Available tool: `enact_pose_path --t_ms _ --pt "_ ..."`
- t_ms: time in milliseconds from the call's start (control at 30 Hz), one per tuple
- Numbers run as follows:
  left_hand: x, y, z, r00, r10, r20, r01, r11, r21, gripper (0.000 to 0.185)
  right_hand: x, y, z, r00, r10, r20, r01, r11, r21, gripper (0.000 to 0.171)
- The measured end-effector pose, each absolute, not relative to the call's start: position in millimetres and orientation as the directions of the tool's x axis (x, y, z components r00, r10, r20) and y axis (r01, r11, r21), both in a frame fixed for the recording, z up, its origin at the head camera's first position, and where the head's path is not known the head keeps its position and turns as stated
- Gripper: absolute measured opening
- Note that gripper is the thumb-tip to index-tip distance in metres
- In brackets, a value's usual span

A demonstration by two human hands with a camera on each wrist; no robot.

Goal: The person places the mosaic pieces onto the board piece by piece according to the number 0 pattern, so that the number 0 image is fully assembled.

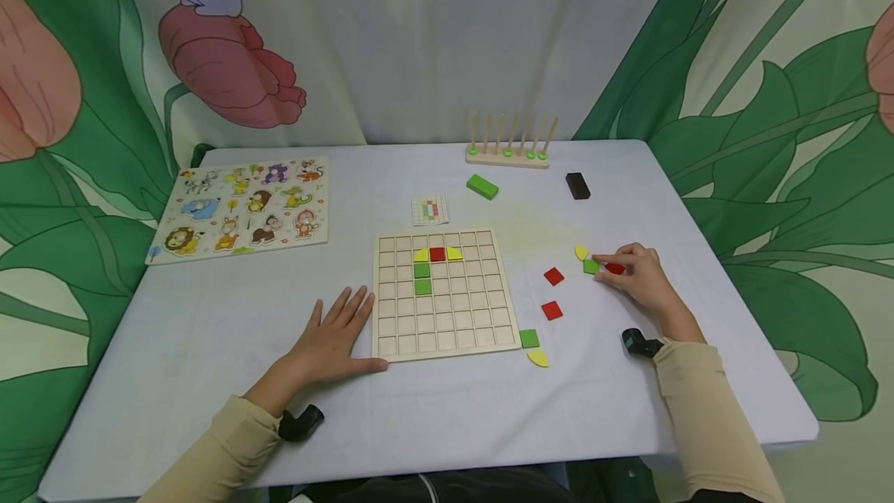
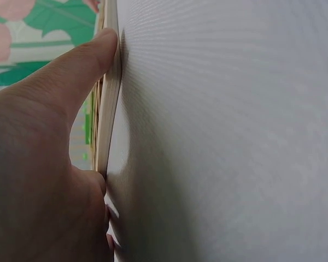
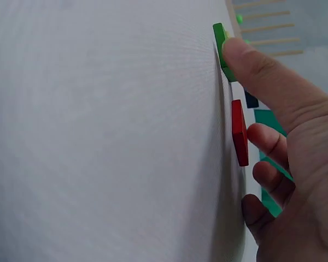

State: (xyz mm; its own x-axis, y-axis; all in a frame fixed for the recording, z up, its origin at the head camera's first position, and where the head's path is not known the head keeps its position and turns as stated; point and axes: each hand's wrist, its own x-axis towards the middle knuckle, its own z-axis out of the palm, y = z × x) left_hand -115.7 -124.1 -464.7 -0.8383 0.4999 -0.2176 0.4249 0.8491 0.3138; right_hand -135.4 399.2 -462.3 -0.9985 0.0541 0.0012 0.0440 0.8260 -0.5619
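My left hand (image 1: 330,344) lies with spread fingers at the left edge of a wooden grid board (image 1: 447,324). Its thumb touches the board's near edge, also seen in the left wrist view. On the board sit a red square tile (image 1: 437,254), two yellow quarter-round tiles and green square tiles (image 1: 422,270). To the right, my right hand (image 1: 646,278) pinches a green square tile (image 1: 590,266) between thumb and index finger. Under that hand lies a red tile (image 3: 239,134), partly hidden in the head view. A yellow quarter-round tile (image 1: 581,252) is beside the green one.
Loose red tiles (image 1: 554,276), a green tile (image 1: 529,338) and a yellow tile (image 1: 538,358) lie right of the board. Behind it are a pattern card (image 1: 429,211), a green block (image 1: 483,186), a black block (image 1: 577,185) and a peg stand (image 1: 507,157). An animal puzzle (image 1: 244,208) lies left.
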Motion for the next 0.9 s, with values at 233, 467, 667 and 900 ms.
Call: enact_pose_path --t_ms 233,467,667,900 --pt "-115.4 -124.9 -464.0 -0.840 0.499 -0.210 0.425 0.848 0.317 0.110 -137.9 398.6 -464.1 -0.997 0.068 0.029 0.042 0.838 -0.545 0.038" --pt "-114.7 -124.9 -462.6 -0.841 0.499 -0.211 0.423 0.848 0.320 0.110 -137.7 397.5 -463.9 -0.995 0.085 0.042 0.048 0.834 -0.550 0.036" --pt "-114.5 -124.0 -463.8 -0.841 0.498 -0.214 0.421 0.849 0.319 0.110 -139.8 389.9 -451.8 -0.988 0.101 0.113 0.020 0.826 -0.564 0.036" --pt "-114.3 -123.3 -462.6 -0.842 0.497 -0.209 0.422 0.849 0.316 0.109 -145.8 339.3 -413.5 -0.971 0.096 0.218 -0.064 0.775 -0.629 0.036"
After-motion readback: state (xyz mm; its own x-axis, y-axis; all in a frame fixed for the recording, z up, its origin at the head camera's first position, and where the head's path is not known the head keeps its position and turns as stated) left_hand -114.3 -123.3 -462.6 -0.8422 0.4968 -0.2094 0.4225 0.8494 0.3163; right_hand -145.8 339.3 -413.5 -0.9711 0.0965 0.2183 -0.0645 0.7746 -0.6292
